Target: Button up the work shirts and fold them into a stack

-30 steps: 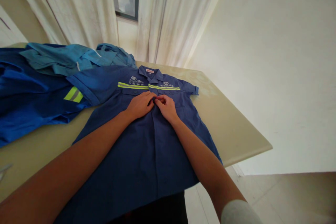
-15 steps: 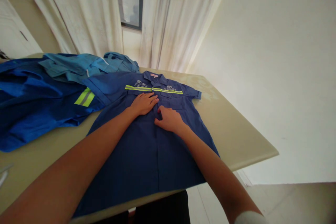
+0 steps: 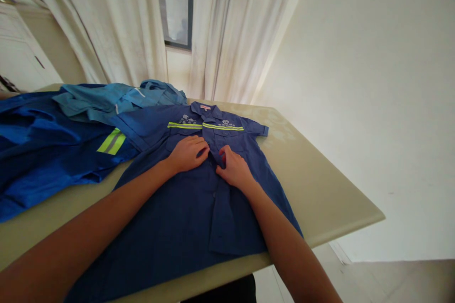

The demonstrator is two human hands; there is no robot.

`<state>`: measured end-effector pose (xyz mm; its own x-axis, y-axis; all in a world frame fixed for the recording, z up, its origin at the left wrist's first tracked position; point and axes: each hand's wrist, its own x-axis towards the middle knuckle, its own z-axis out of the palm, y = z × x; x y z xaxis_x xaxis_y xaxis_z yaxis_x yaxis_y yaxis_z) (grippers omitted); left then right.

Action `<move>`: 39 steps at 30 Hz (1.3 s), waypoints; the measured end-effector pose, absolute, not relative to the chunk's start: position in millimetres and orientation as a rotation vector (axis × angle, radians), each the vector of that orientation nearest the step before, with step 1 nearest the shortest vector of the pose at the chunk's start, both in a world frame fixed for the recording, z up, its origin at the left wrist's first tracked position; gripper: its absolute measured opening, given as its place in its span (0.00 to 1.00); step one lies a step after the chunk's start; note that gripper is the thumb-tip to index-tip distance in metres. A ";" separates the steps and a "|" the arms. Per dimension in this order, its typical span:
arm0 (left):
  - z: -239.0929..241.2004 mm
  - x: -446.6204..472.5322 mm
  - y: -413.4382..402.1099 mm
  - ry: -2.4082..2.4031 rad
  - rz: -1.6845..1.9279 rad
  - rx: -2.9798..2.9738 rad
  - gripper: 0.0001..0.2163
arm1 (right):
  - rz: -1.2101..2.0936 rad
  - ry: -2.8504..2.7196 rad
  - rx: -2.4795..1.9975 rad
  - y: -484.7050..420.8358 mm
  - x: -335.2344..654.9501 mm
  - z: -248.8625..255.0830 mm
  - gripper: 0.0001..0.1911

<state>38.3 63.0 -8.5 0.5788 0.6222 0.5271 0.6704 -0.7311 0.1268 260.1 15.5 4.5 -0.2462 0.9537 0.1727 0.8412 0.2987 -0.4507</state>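
A dark blue short-sleeved work shirt (image 3: 192, 208) with a yellow reflective chest stripe lies front up on a beige table (image 3: 313, 184), collar away from me. My left hand (image 3: 186, 153) rests on the shirt's left front panel beside the button placket, fingers curled down onto the cloth. My right hand (image 3: 232, 168) pinches the edge of the placket just right of it; the cloth is lifted and folded slightly there. The two hands are almost touching at mid-chest. Below them the right front panel lies loose and a little open.
A heap of brighter blue garments (image 3: 53, 147), one with a reflective patch, covers the table's left side, with a lighter blue shirt (image 3: 113, 99) on top. White curtains (image 3: 227, 28) and a window stand behind. The table's right edge drops to a pale floor (image 3: 391, 279).
Both hands have stayed at the placket but moved slightly toward me along it. The right hand went from lying flat half a second ago to pinching the placket edge. The lower front panel has fallen open.
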 end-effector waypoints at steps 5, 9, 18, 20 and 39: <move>-17.7 41.3 36.3 -1.121 -0.753 -2.953 0.12 | 0.267 -2.017 -1.636 13.4 252.7 8.3 0.12; -20.4 41.8 33.5 -1.164 -0.816 -3.031 0.09 | 0.443 -1.961 -1.633 19.5 261.6 5.1 0.14; -15.6 57.2 20.8 -1.235 -0.868 -2.855 0.07 | 0.413 -1.915 -1.536 18.2 259.2 5.4 0.05; -16.4 57.0 19.8 -1.139 -0.857 -2.858 0.08 | 0.485 -1.877 -1.490 21.0 260.2 3.2 0.08; -23.0 52.2 27.3 -1.319 -1.115 -3.013 0.09 | 0.666 -1.895 -1.410 19.1 262.9 1.6 0.06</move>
